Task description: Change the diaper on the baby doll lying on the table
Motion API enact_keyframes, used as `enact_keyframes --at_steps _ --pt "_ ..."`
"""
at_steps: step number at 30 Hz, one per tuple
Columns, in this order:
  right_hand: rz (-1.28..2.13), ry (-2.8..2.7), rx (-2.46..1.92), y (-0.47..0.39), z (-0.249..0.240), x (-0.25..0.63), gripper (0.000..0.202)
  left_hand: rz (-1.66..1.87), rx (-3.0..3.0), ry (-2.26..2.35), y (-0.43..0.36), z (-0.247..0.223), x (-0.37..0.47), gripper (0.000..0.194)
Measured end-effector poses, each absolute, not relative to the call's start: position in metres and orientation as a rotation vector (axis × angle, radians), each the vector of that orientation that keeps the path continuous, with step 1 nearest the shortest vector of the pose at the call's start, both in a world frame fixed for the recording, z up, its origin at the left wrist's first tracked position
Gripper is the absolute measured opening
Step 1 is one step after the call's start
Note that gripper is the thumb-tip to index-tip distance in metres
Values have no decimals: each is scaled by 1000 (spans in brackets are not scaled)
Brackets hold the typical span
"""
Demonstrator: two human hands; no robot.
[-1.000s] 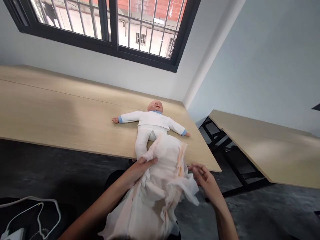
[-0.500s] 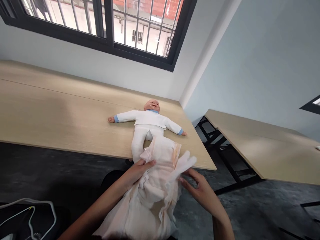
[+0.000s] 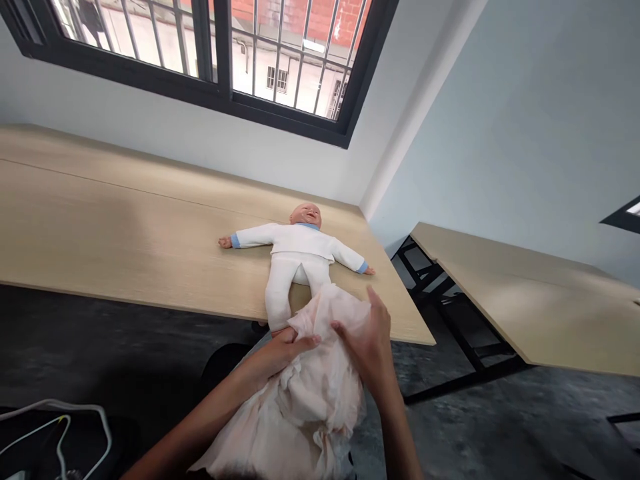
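A pale pink-white, gauzy ruffled garment (image 3: pixel 320 393) hangs from the table edge toward me, bunched in folds. My left hand (image 3: pixel 293 343) pinches its upper left side, thumb on top. At its upper right, my right hand (image 3: pixel 367 337) grips the fabric, with the thumb across the front and the fingers partly hidden behind. Just beyond lies a baby doll (image 3: pixel 303 240) on its back, arms spread, in a white top with blue collar and cuffs and white trousers. The garment covers part of one of its legs.
The doll lies on a light wooden table (image 3: pixel 165 247) whose near edge is in front of me. Another wooden table (image 3: pixel 525 287) with black legs stands to the right. White cables (image 3: pixel 65 427) lie at lower left. A barred window (image 3: pixel 290 60) is above.
My right hand has moved up and left from the garment's side onto its upper right part. The white strip that stuck out there has gone from view. My left hand keeps its hold.
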State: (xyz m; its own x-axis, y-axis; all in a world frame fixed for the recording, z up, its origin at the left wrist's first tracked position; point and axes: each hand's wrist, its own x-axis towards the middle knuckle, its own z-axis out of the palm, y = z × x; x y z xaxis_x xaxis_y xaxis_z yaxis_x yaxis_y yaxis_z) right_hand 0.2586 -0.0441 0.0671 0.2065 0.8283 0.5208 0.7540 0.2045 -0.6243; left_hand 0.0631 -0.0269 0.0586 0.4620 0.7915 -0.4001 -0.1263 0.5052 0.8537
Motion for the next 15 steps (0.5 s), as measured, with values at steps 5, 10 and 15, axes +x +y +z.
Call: enact_keyframes --at_steps 5,10,15 --pt "371 -1093 -1311 -45 75 279 99 718 723 892 -26 70 60 55" --pt "1013 -1007 -1318 -59 65 290 98 817 702 895 -19 62 59 55" --pt "1474 -978 -1211 -73 55 265 75 738 804 919 -26 67 59 52"
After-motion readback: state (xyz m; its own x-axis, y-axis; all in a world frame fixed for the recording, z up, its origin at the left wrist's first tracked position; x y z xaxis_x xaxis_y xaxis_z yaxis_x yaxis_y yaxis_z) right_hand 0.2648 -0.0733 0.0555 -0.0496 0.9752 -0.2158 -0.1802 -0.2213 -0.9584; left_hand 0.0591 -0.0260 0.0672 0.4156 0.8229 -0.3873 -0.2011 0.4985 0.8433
